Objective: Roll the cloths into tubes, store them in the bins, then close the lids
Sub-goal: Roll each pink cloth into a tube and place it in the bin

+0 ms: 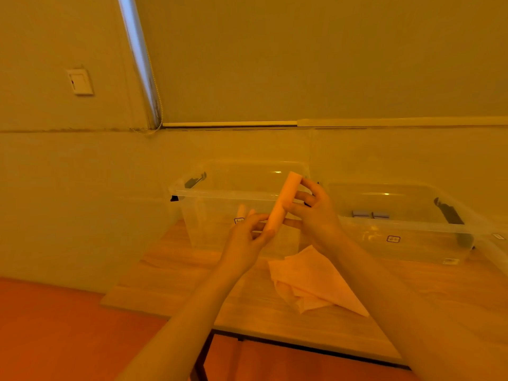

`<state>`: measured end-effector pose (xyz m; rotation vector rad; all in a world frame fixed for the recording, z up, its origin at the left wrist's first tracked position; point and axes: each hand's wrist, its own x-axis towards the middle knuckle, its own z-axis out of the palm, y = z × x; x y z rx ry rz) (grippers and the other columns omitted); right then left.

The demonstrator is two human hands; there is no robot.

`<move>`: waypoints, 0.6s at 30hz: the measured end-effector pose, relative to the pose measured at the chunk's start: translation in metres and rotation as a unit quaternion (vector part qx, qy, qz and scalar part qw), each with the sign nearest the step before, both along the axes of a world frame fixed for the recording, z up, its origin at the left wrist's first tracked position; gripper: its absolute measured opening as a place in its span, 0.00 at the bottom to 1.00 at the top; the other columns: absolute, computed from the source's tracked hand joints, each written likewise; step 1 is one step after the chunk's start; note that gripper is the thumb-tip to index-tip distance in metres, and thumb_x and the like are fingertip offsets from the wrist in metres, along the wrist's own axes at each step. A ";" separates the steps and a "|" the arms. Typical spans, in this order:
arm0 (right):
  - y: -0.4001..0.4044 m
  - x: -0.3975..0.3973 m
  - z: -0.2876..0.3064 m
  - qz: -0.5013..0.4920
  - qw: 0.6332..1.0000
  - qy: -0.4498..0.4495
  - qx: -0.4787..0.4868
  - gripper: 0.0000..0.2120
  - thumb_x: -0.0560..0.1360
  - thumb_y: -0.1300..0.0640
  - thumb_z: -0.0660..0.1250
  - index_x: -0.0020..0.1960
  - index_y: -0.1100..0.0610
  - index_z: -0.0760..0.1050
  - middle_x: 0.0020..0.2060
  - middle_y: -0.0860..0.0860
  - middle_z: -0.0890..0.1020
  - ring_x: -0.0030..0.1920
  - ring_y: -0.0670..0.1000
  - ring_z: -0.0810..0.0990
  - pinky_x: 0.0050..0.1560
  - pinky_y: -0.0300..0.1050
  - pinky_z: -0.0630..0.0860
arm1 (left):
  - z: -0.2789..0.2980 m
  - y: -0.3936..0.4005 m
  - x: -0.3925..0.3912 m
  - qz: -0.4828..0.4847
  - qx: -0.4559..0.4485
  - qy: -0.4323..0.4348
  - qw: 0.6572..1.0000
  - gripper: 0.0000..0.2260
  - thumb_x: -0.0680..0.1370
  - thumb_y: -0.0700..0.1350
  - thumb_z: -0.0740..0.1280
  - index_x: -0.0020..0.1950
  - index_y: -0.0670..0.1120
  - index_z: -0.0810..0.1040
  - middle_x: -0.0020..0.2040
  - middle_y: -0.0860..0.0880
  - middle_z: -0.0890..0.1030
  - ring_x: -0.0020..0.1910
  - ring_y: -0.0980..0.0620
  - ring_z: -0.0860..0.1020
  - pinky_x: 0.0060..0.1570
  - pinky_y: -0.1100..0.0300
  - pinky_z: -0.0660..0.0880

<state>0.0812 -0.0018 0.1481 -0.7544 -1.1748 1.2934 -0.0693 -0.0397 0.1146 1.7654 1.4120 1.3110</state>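
Observation:
A rolled pale-orange cloth tube (283,200) is held up in front of the left clear bin (220,192). My left hand (246,243) pinches its lower end, and my right hand (316,213) grips its middle and upper part. Inside the left bin a rolled pale cloth (242,209) stands against the front wall. The right clear bin (406,226) holds two small grey-blue rolls (369,214). A loose pale-orange cloth (313,281) lies crumpled on the wooden table (170,273) below my hands. Both bins are open; no lids are on them.
The bins stand side by side at the back of the table against a tiled wall. Dark latch handles (448,213) sit at the bins' ends. The table's front edge (302,343) is close to me, with an orange floor to the left.

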 end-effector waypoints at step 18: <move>0.103 -0.045 0.069 -0.002 0.998 0.037 -0.060 0.33 0.75 0.74 0.63 0.74 0.51 0.62 0.58 0.56 0.77 0.54 0.54 0.80 0.41 0.50 0.80 | 0.082 0.092 -0.052 0.009 0.024 0.090 0.996 0.17 0.76 0.41 0.69 0.65 0.45 0.75 0.51 0.49 0.80 0.39 0.61 0.78 0.35 0.70 0.77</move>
